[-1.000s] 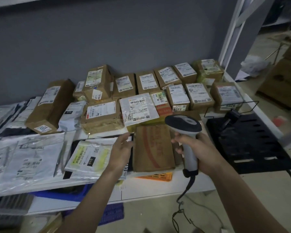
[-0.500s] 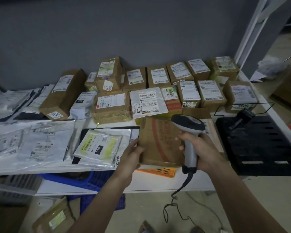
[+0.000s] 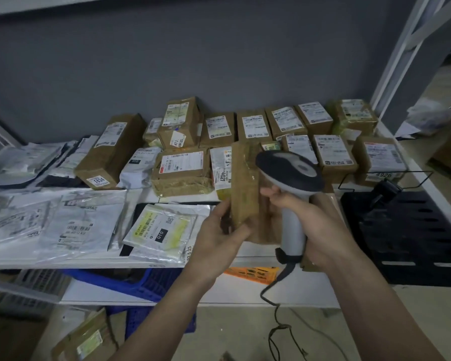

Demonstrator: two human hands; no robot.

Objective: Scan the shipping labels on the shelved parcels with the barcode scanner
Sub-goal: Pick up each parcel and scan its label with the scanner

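tilting up off the white shelf (image 3: pixel 151 264) now, the flat brown parcel (image 3: pixel 245 188) that lay face down half a second ago stands nearly on edge, its taped side turned toward the camera. that matters for the task, i judge: no shipping label shows on the side in view, so the parcel is probably being flipped to bring its label round for a scan, and this one is not yet scanned.

the left hand (image 3: pixel 219 235) comes in from 7 o'clock, palm turned up and rightward, fingers curled round the parcel's lower edge and thumb against its near face, holding it tipped. the right hand (image 3: pixel 320 222) comes in from 5 o'clock and grips the handle of the barcode scanner (image 3: pixel 289 175), fingers wrapped tight around the pale grip, the dark head pointing away toward 11 o'clock, just beside the raised parcel's right face. its cable hangs down toward 6 o'clock.

beyond the lifted parcel, at 12 o'clock, the other boxed parcels (image 3: pixel 253 126) sit in rows against the grey wall with their labels up; soft mailer bags (image 3: pixel 84 222) lie at 9 o'clock and a black slotted tray (image 3: pixel 412 235) at 3 o'clock
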